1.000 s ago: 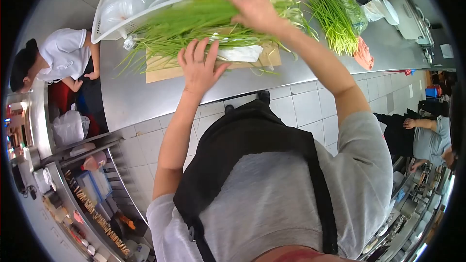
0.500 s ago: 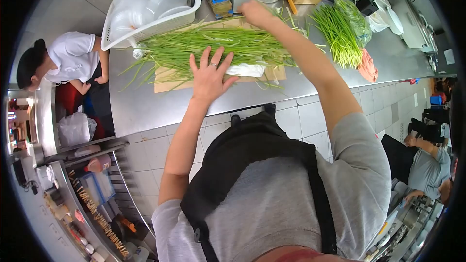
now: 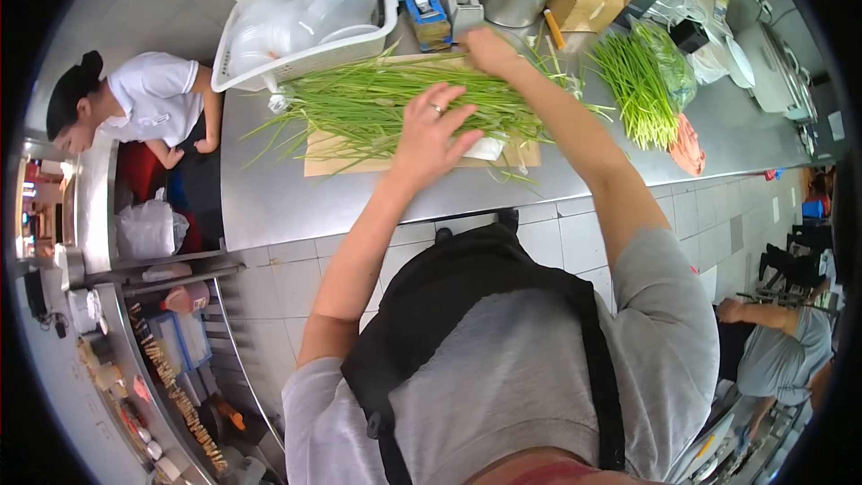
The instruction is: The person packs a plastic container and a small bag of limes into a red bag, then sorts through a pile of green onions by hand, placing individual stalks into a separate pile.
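A wide pile of long green chives lies across a brown board on the steel table. My left hand, with a ring on one finger, rests over the near side of the pile with its fingers apart. Just beside its thumb shows a white cloth or paper, partly covered by the hand. My right hand reaches across the chives to their far side, close to a grey tape dispenser. Its fingers look curled closed, and whatever they hold is hidden.
A white basket of clear plastic lids stands at the left, beside a blue tape dispenser. Behind are a metal bowl of green limes and a cardboard box. More chives lie right. A co-worker leans at the left.
My left hand has slid to the right over the chives, its fingers less spread, and now covers more of the white cloth or paper. My right hand stays at the pile's far side.
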`<state>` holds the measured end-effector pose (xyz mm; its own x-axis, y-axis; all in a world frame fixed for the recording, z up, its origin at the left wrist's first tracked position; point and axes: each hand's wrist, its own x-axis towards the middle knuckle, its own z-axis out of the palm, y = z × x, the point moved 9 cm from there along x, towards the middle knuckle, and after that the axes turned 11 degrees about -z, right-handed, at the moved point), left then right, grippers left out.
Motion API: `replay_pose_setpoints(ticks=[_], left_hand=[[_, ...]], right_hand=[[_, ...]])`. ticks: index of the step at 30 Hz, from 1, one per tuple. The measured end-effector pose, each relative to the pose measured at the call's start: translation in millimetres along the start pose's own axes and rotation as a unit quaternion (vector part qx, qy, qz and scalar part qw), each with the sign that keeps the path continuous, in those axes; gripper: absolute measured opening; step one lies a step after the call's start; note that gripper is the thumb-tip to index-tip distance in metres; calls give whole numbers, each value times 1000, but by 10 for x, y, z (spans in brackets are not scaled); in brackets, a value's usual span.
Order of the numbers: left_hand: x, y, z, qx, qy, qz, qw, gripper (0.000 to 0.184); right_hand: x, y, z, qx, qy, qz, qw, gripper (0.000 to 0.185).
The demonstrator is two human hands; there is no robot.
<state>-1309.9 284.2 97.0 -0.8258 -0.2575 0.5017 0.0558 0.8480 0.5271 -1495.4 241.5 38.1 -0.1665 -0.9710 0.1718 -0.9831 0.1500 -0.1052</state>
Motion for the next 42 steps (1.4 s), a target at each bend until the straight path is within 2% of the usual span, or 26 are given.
replay_pose_setpoints(ticks=[2,3,4,5,6,7,8,10,11,12,14,16,18,19,21,22,24,26,28,30,32,35,36,40,42], left_hand=[[-23,18,-90,-23,7,-3,1000,30],[-23,-104,-133,-87,12,-61,994,26],[-25,-220,-150,-153,17,-118,981,23],[-6,-242,-158,-158,15,-118,980,23],[7,-473,-117,-267,8,-221,938,23],[-2,-659,-28,-369,-1,-319,873,24],[69,-652,-30,-373,-3,-316,872,24],[137,-724,118,-545,-14,-403,735,27],[218,-671,183,-625,-27,-414,661,27],[300,-685,223,-627,-33,-412,660,27],[549,-541,112,-737,1,-305,603,23],[660,-475,81,-742,13,-299,600,18],[785,-400,-60,-707,33,-245,662,14],[817,-332,-101,-703,36,-233,670,13],[847,-270,-96,-692,32,-228,684,14],[855,-253,-111,-679,34,-224,699,15],[843,-254,-91,-678,26,-223,700,16],[828,-258,-143,-674,24,-221,704,17],[790,-286,-212,-698,40,-217,681,18],[760,-318,-294,-695,63,-205,686,17],[738,-272,-373,-644,89,-182,738,15],[674,-284,-351,-630,118,-190,744,13],[642,-326,-355,-621,140,-202,745,13],[476,-492,-287,-607,190,-230,736,10],[391,-561,-258,-628,211,-224,715,10]], right_hand=[[-68,28,-245,-29,-34,9,999,19],[-122,10,-398,-28,-37,9,999,19],[-212,52,-558,67,-25,47,996,17],[-319,94,-665,160,-13,86,983,18],[-408,97,-741,156,-14,89,984,18],[-499,100,-785,264,4,102,959,17],[-580,46,-862,368,25,113,923,16],[-741,-66,-985,369,17,126,921,15],[-799,-139,-1007,395,11,110,912,19],[-854,-203,-1027,420,5,94,902,22],[-976,-244,-1063,421,-1,98,902,22],[-1078,-261,-1074,422,-7,103,901,23],[-1141,-286,-1086,411,-3,98,906,16],[-1152,-335,-1099,410,0,102,907,16],[-1128,-433,-1224,464,89,98,876,13],[-1114,-450,-1203,464,91,98,875,13],[-1094,-433,-1187,458,132,107,873,12],[-1092,-472,-1176,450,127,108,877,12],[-1086,-462,-1121,442,120,108,882,12],[-1117,-281,-1032,431,161,160,873,14],[-1071,-215,-1091,389,184,168,887,15],[-1022,-170,-1148,307,219,179,909,16],[-992,-173,-1169,267,229,176,919,16],[-890,-176,-1066,250,212,177,928,15],[-882,-112,-1040,232,217,201,927,15]])
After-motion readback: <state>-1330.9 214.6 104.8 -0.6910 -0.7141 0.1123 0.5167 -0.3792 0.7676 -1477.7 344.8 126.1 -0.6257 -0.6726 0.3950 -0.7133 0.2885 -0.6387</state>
